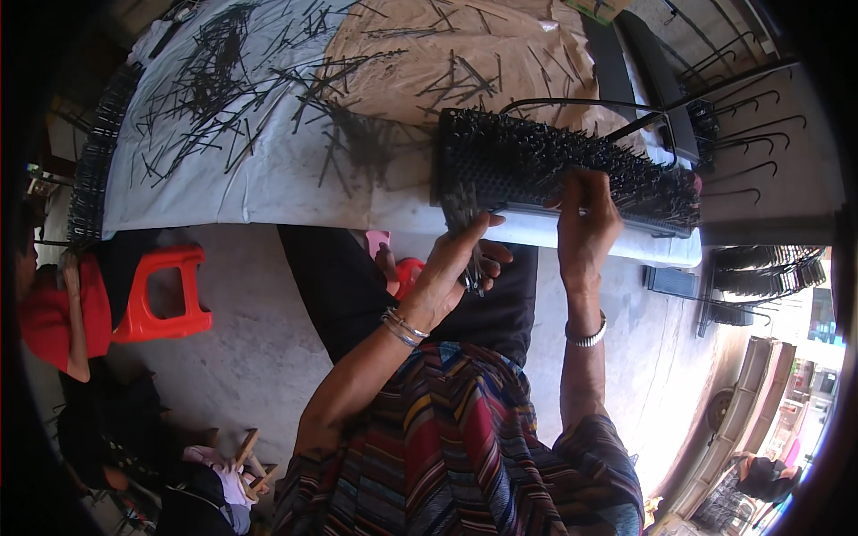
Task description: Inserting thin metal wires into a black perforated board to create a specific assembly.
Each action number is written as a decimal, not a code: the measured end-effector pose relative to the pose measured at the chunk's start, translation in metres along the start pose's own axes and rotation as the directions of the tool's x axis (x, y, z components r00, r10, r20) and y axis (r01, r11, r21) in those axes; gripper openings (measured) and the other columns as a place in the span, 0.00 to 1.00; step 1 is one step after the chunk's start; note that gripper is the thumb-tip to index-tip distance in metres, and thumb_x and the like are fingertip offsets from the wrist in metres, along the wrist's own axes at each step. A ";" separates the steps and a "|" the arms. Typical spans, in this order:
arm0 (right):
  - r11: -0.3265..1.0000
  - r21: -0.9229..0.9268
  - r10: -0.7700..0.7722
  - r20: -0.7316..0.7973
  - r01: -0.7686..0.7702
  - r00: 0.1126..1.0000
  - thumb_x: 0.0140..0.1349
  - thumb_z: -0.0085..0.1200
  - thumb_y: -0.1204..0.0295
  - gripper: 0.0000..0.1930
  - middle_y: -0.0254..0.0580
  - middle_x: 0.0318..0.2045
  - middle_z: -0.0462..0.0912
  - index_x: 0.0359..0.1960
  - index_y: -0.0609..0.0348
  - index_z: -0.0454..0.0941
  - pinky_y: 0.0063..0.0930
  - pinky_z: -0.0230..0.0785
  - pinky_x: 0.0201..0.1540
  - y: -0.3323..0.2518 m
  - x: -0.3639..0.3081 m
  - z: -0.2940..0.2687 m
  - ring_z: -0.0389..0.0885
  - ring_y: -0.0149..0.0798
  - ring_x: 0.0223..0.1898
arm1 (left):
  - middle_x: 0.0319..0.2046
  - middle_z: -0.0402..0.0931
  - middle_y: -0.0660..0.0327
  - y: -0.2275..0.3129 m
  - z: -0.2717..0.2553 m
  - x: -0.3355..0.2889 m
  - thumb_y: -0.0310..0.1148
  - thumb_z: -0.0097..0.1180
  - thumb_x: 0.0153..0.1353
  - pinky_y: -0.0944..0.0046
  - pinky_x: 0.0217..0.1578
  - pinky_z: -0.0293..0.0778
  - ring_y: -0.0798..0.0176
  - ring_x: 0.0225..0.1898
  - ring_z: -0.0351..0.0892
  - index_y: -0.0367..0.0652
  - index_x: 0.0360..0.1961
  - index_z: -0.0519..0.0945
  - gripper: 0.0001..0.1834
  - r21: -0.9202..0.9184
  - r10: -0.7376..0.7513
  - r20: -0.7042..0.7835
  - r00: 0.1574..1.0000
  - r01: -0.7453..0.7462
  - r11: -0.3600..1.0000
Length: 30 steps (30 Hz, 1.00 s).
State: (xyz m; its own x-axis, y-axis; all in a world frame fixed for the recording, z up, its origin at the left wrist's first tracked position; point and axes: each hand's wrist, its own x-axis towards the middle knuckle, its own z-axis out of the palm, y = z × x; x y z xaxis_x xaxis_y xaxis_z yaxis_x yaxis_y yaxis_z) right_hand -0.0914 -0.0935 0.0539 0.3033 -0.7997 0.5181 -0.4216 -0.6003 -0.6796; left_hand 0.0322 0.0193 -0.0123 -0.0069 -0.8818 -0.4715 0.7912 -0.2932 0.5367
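My left hand (447,272) is closed round a bundle of thin dark rods (461,205), whose upper ends stick out above the thumb beside the block's near left corner. In front of me at the table's edge lies a long black block (483,170) with a honeycomb of holes. Many short dark rods (617,174) stand packed in its far and right parts; its near left holes show bare. Over the block's near edge my right hand (590,223) is pinched, fingertips close to the standing rods. Whatever lies between those fingertips is too small to make out.
Loose dark rods (214,76) lie scattered and heaped on the table's white and brown sheeting (393,71). A black metal frame (643,121) with hooks rises at the right. To the left are a red stool (170,295) and another person's arm (79,330).
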 end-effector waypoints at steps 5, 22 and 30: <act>0.997 -0.051 0.064 0.051 -0.061 0.997 0.65 0.50 0.79 0.03 0.36 0.21 0.79 0.37 0.62 0.75 0.19 0.67 0.23 -0.002 -0.002 0.006 0.78 0.24 0.21 | 0.28 0.80 0.55 -0.009 -0.007 0.003 0.44 0.57 0.63 0.66 0.20 0.71 0.65 0.25 0.78 0.41 0.47 0.76 0.19 -0.101 -0.047 -0.124 0.991 0.034 0.994; 0.994 -0.107 -0.008 0.138 0.023 0.990 0.64 0.51 0.79 0.02 0.40 0.23 0.80 0.36 0.62 0.76 0.21 0.69 0.22 0.015 0.008 0.005 0.81 0.29 0.21 | 0.31 0.80 0.56 -0.009 -0.003 -0.006 0.37 0.55 0.64 0.62 0.26 0.80 0.64 0.29 0.79 0.39 0.44 0.77 0.14 -0.210 0.014 -0.169 0.985 -0.050 0.976; 0.997 -0.077 0.033 0.237 -0.015 0.971 0.61 0.53 0.79 0.01 0.43 0.24 0.78 0.34 0.59 0.76 0.28 0.71 0.24 0.008 0.017 0.001 0.81 0.36 0.23 | 0.24 0.75 0.63 -0.012 -0.004 -0.007 0.39 0.56 0.64 0.66 0.24 0.77 0.69 0.24 0.74 0.37 0.43 0.79 0.15 -0.223 0.011 -0.154 0.988 -0.045 0.974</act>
State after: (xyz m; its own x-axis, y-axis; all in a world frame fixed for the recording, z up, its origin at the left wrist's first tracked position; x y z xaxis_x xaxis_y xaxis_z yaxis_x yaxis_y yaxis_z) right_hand -0.0887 -0.1117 0.0569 0.4829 -0.7994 0.3575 -0.4907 -0.5851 -0.6456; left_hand 0.0255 0.0305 -0.0181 0.0960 -0.8173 -0.5682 0.9071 -0.1631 0.3880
